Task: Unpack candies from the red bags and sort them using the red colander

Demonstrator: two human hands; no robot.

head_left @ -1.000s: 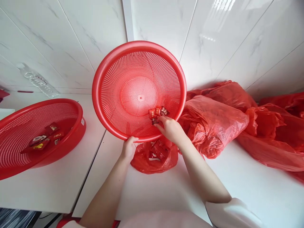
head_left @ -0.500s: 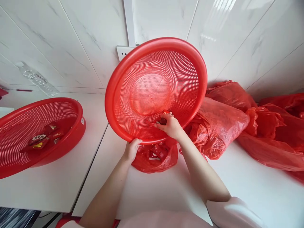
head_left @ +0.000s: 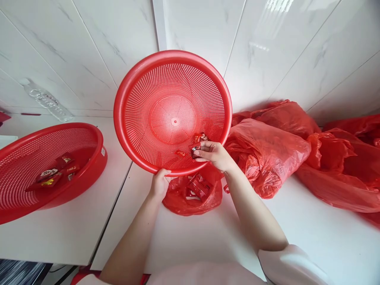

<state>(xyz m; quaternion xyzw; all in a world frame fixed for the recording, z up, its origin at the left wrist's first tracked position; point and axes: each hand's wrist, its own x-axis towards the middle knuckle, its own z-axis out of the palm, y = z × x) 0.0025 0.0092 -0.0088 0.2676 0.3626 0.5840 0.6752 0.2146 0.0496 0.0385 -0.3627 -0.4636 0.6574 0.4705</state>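
Note:
A large red plastic colander [head_left: 175, 85] is tilted up toward me, its open side facing my body. My left hand [head_left: 159, 185] grips the bottom left of its rim, thumb over the edge. Inside the lower right part, my right hand [head_left: 214, 155] pinches a small dark red wrapped packet [head_left: 195, 151]. Another red packet [head_left: 202, 137] lies just above my fingers, and a small red piece [head_left: 180, 153] rests on the mesh to their left. Below the rim, an open red plastic bag [head_left: 178, 204] holds several dark red packets [head_left: 200, 187].
On the left stands a second red colander [head_left: 89, 134] with several packets [head_left: 50, 174] in it. A clear plastic bottle [head_left: 49, 103] leans by the tiled wall. Red plastic bags [head_left: 273, 150] fill the right side of the white table [head_left: 303, 241].
The colander has moved left and slightly nearer the table, uncovering more of the bag below. My right hand has lowered slightly, and a packet now shows clearly between its fingers.

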